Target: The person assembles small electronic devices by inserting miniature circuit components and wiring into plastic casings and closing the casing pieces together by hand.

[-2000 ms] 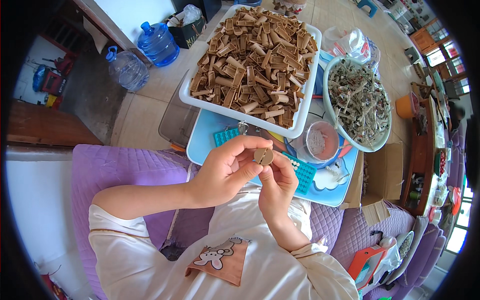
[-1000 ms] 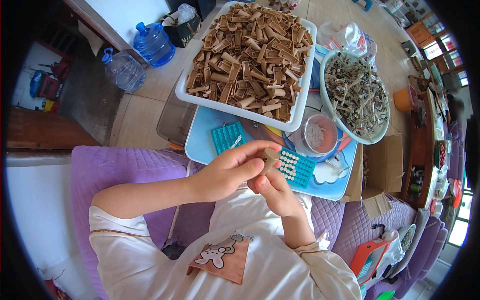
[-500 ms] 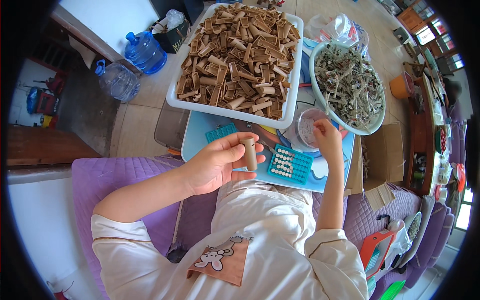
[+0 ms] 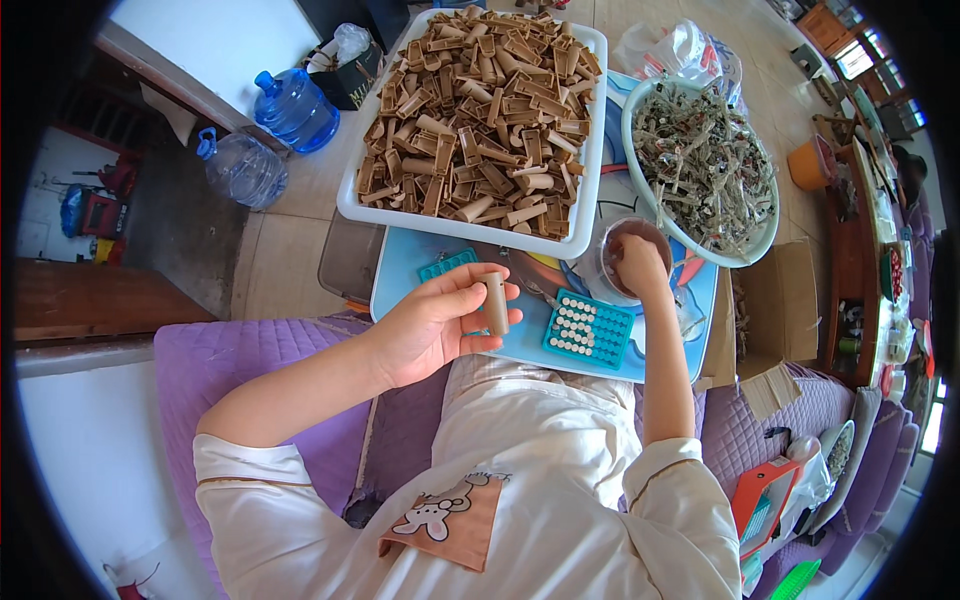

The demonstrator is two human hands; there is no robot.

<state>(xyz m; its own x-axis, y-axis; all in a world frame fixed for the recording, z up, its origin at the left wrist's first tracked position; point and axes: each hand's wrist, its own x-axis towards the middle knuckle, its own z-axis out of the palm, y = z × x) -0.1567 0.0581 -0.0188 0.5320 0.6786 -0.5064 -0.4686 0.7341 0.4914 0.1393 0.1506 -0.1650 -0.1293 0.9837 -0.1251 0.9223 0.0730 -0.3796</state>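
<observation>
My left hand holds a small brown half-tube casing upright over the table's near edge, pinched between thumb and fingers. Over to the right, my right hand reaches into a clear round tub; its fingertips are hidden inside, so what they touch cannot be made out. Between the hands lies a teal tray with rows of holes, its left part filled with small whitish round pieces. Another teal tray lies partly behind my left hand.
A large white bin heaped with brown casings stands beyond the hands. To its right is an oval basin full of tangled grey-white strips. An opened cardboard box sits right of the blue table. Blue water jugs stand at the left.
My right hand has moved from the tub's rim down into the tub. My left hand still holds the brown casing in nearly the same place. The whole view has shifted slightly.
</observation>
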